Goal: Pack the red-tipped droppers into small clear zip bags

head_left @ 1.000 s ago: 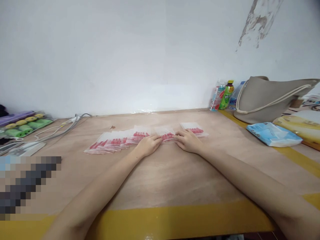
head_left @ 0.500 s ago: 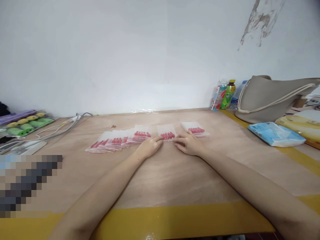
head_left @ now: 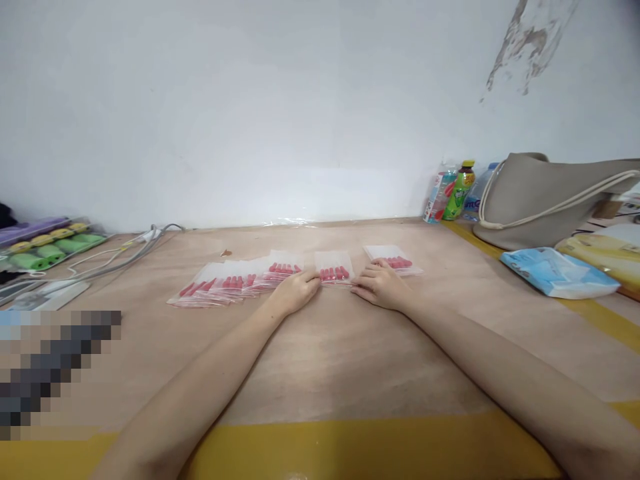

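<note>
A small clear zip bag (head_left: 334, 259) with a row of red pieces inside lies flat on the table, between my two hands. My left hand (head_left: 299, 291) has its fingers closed at the bag's lower left corner. At the lower right corner, the thumb and fingertips of my right hand (head_left: 383, 287) come together on the bag's edge; the exact grip is small in view. Just beyond my right hand is another pile of bags (head_left: 395, 259) with red pieces. Overlapping bags of the same kind (head_left: 235, 280) fan out to the left of my left hand.
Cables and a white power strip (head_left: 63, 295) lie at the left, near rolls of green bags (head_left: 50, 254). On the right are bottles (head_left: 457, 193), a grey bag (head_left: 530, 200) and a blue tissue pack (head_left: 557, 272). Yellow tape (head_left: 320, 447) runs along the table's front edge.
My left hand has shifted slightly left, and my right thumb has drawn closer to its fingers at the bag's corner. The view has moved a little.
</note>
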### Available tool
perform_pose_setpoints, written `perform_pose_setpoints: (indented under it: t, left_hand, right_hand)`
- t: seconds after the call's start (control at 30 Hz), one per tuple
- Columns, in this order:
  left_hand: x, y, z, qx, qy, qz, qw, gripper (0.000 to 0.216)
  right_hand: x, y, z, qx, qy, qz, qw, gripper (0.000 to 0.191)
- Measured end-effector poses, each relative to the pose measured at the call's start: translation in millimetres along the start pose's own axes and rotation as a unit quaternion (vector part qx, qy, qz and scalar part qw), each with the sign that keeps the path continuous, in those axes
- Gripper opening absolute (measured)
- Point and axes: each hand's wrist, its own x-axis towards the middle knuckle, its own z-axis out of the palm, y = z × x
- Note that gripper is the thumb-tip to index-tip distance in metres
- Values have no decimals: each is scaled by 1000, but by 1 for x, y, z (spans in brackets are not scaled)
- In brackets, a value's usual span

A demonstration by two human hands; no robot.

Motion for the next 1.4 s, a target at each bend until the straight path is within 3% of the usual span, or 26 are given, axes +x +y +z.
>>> perform_pose_setpoints:
  t: [0.33, 0.7, 1.1, 1.4]
  left_hand:
    - [1, 3, -2, -29, 59, -43, 997, 24]
    - [1, 5, -4, -57, 55, -37, 996, 16]
    - [41, 23, 28, -29, 50, 29, 998, 19]
    - [44, 25, 24, 3, 59, 43, 997, 21]
  right_hand:
    - [-2, 4, -3, -19, 17, 9, 1000, 18]
    - [3, 1, -2, -100, 54, -23, 993, 26]
    - [9, -5, 0, -103, 55, -15, 993, 28]
    - [7, -4, 3, -80, 51, -6, 995, 25]
